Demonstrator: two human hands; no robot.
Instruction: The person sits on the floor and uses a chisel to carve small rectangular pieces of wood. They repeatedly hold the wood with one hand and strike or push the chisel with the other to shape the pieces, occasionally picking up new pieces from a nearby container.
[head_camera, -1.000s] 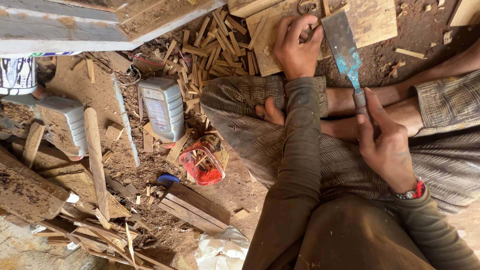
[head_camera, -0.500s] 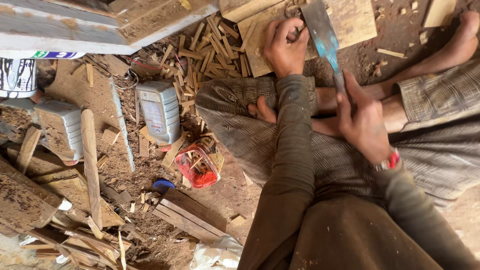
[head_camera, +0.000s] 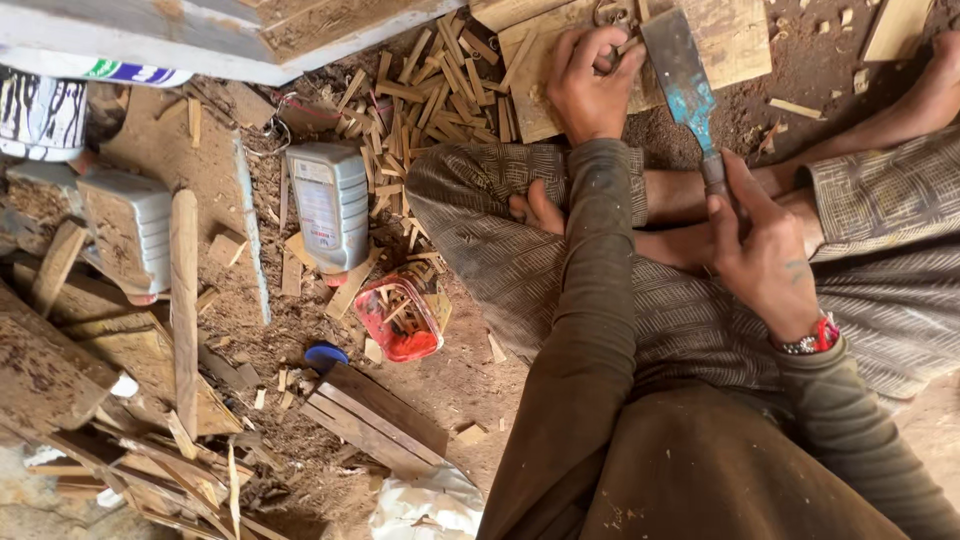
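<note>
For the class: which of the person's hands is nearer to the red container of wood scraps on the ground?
Left. The left hand rests on the wooden board, up and right of the red container; the right hand, gripping the chisel, is farther right.

The right hand (head_camera: 765, 255) grips the handle of a broad chisel (head_camera: 680, 70) whose blade, smeared with blue, lies over a wooden board (head_camera: 740, 45). The left hand (head_camera: 590, 85) is closed on a small piece on that board. Beside the knee, a grey plastic jug (head_camera: 330, 205) and a red tin (head_camera: 400, 320) of chips sit among wood scraps on the floor.
</note>
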